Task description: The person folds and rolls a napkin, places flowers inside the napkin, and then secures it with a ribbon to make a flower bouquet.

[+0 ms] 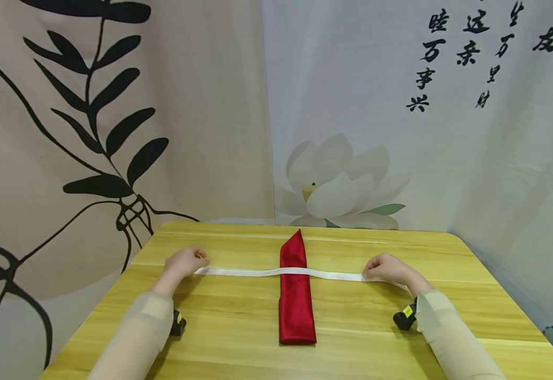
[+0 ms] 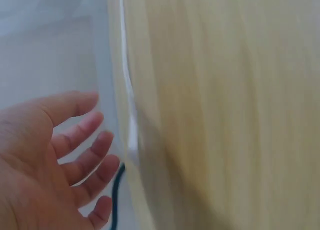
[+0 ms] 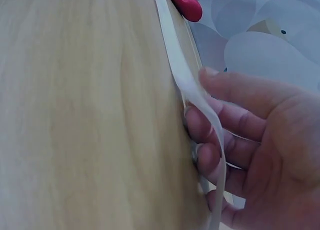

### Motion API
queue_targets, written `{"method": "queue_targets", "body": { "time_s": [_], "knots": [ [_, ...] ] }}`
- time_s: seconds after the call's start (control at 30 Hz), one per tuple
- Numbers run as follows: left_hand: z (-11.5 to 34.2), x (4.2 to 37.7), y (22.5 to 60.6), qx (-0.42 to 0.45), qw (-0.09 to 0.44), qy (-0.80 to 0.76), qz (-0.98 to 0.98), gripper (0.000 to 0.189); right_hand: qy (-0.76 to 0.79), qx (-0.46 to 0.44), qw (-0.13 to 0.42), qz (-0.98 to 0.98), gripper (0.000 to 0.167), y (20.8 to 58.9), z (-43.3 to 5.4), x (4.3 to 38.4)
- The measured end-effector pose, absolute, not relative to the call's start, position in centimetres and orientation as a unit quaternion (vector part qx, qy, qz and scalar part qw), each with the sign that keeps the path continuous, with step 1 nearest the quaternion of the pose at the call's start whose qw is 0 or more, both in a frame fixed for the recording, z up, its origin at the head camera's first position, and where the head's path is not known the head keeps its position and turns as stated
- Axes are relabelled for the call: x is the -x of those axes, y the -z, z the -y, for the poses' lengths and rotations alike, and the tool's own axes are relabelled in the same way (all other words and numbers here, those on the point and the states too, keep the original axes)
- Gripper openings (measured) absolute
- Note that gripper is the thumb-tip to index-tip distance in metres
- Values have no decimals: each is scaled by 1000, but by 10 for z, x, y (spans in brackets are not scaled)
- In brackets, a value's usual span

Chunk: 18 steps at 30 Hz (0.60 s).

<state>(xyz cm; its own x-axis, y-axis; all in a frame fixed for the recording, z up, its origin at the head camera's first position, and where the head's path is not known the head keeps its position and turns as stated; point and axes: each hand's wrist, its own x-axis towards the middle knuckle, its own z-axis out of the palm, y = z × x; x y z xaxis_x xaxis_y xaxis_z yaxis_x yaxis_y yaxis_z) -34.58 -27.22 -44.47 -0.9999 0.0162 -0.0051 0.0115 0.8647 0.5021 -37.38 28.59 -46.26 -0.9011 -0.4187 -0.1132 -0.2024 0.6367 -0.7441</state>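
A folded red satin cloth (image 1: pixel 297 311), pointed at its far end, lies lengthwise in the middle of the table. Across it runs a flat white ribbon (image 1: pixel 253 273). My left hand (image 1: pixel 186 263) is by the ribbon's left end; in the left wrist view its fingers are loosely bent, with a gap between thumb and fingertips, beside the ribbon (image 2: pixel 128 85). Toward the other end, my right hand (image 1: pixel 390 271) holds the ribbon, its tail trailing past the wrist. The right wrist view has the ribbon (image 3: pixel 172 48) passing between thumb and curled fingers.
The yellow wood-grain table (image 1: pixel 238 327) has its far edge against a printed curtain (image 1: pixel 210 132) with leaves, a lotus and writing. A black wrist camera (image 1: pixel 404 318) sits on my right wrist, another (image 1: pixel 178 323) on the left.
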Motion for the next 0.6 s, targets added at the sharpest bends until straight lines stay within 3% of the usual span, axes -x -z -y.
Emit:
{"method": "queue_targets", "body": {
  "time_s": [0.13,0.6],
  "knots": [
    [250,352,444,-58,-1,-267,-962,28,389,174,139,-894,15,462,-283,373],
    [159,365,444,-205,55,-272,-939,24,404,164,142,-888,14,465,-279,372]
  ]
}}
